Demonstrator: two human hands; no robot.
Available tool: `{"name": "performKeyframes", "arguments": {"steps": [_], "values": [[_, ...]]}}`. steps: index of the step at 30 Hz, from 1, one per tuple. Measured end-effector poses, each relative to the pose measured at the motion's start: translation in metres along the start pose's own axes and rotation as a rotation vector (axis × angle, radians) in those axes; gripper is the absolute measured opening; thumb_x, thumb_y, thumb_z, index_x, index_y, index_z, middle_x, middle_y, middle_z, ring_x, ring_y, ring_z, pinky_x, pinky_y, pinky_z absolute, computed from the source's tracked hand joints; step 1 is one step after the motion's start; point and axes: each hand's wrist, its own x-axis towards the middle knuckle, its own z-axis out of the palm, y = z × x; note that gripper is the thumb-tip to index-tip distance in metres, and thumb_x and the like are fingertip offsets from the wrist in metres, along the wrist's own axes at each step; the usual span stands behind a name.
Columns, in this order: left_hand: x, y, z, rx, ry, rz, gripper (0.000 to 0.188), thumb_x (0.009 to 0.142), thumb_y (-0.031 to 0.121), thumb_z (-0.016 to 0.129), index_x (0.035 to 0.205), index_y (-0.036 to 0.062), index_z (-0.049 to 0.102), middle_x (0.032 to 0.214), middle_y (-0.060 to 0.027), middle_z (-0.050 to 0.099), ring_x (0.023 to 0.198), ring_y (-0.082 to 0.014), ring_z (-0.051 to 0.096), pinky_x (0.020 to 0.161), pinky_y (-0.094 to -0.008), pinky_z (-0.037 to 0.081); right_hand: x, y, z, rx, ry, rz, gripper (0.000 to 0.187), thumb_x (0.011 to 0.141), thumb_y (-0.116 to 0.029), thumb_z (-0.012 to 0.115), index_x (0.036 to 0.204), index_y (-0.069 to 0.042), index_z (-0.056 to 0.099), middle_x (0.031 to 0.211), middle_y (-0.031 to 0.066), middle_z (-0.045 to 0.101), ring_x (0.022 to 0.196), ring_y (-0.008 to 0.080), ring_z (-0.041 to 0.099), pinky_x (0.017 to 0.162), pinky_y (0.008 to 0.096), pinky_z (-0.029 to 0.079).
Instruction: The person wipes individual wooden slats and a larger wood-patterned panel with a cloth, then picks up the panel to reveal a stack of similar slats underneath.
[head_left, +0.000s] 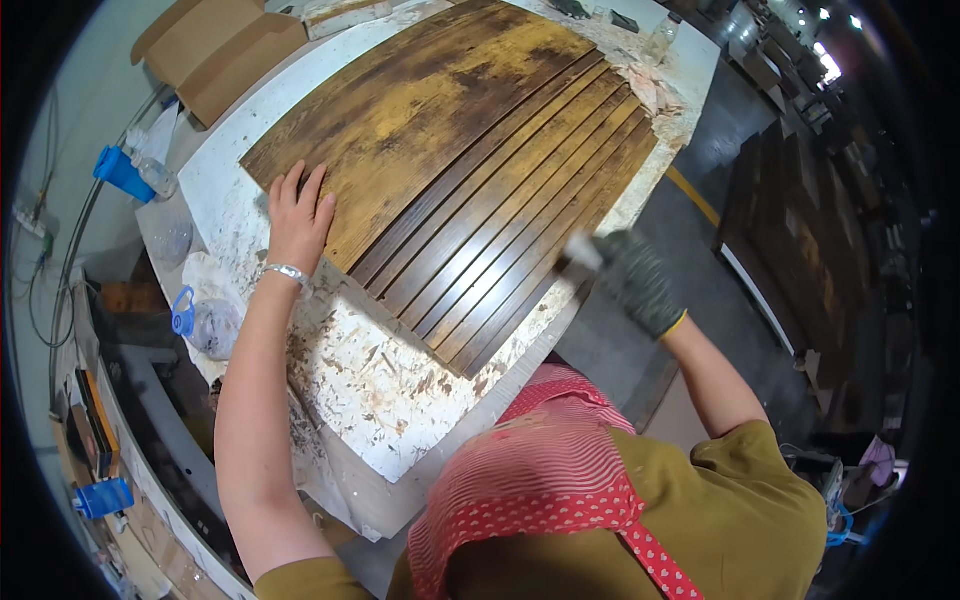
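Observation:
My bare left hand (298,212) lies flat with fingers spread on the left edge of a wide brown wood-grain board (420,110). Along that board's right side, several narrow wood-grain strips (500,240) lie in a row, with a bright reflection on them. My right hand (640,282), in a dark grey-green glove with a yellow cuff, is closed just off the right edge of the strips. It grips a small pale and dark object (580,258), too smeared by motion to identify.
The boards rest on a white worktable (375,415) spotted with brown residue. To the left are a clear jug with a blue handle (212,328), a blue container (122,175) and an open cardboard box (215,50). Stacked dark panels (790,240) stand at the right.

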Motion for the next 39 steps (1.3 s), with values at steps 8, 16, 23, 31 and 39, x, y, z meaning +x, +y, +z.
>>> {"name": "performKeyframes", "arguments": {"steps": [8,16,23,31,39], "values": [[0.000,0.000,-0.001,-0.003,-0.024,0.010,0.046,0.093,0.036,0.045,0.133,0.0131,0.046,0.142,-0.0156,0.035,0.129,-0.0417,0.028,0.109,-0.0468,0.024,0.012,-0.069,-0.007,0.180,-0.108,-0.280,0.041,0.076,-0.029,0.064,0.110,-0.007,0.058,0.082,0.0119,0.056,0.071,0.0282,0.057,0.063,0.0397,0.047],[0.000,0.000,-0.003,-0.013,-0.030,0.019,0.045,0.094,0.035,0.044,0.134,0.0148,0.045,0.141,-0.0152,0.035,0.130,-0.0395,0.027,0.110,-0.0461,0.022,0.004,-0.036,0.008,0.111,-0.275,-0.428,0.032,0.077,-0.027,0.064,0.103,-0.010,0.060,0.076,0.0100,0.055,0.070,0.0275,0.058,0.060,0.0400,0.048],[0.002,0.001,-0.003,0.021,-0.032,0.030,0.044,0.095,0.033,0.044,0.134,0.0145,0.045,0.142,-0.0149,0.035,0.130,-0.0387,0.027,0.110,-0.0448,0.022,0.011,0.019,-0.025,-0.032,-0.190,-0.326,0.031,0.072,-0.017,0.063,0.102,-0.009,0.060,0.080,0.0096,0.055,0.070,0.0279,0.059,0.061,0.0400,0.048],[0.001,0.001,-0.005,0.054,-0.071,0.004,0.044,0.095,0.031,0.043,0.136,0.0149,0.043,0.144,-0.0134,0.033,0.133,-0.0373,0.026,0.111,-0.0441,0.020,0.043,0.042,-0.007,0.036,-0.429,-0.670,0.029,0.078,-0.018,0.056,0.107,-0.013,0.055,0.085,0.0095,0.056,0.072,0.0257,0.061,0.062,0.0368,0.050],[0.000,0.008,-0.016,0.115,-0.133,-0.025,0.044,0.096,0.030,0.040,0.137,0.0129,0.041,0.146,-0.0116,0.030,0.135,-0.0365,0.024,0.112,-0.0441,0.019,0.067,0.159,-0.070,-0.163,-0.390,-0.409,0.026,0.075,-0.014,0.059,0.101,-0.012,0.059,0.082,0.0131,0.056,0.072,0.0299,0.060,0.060,0.0392,0.048]]}}
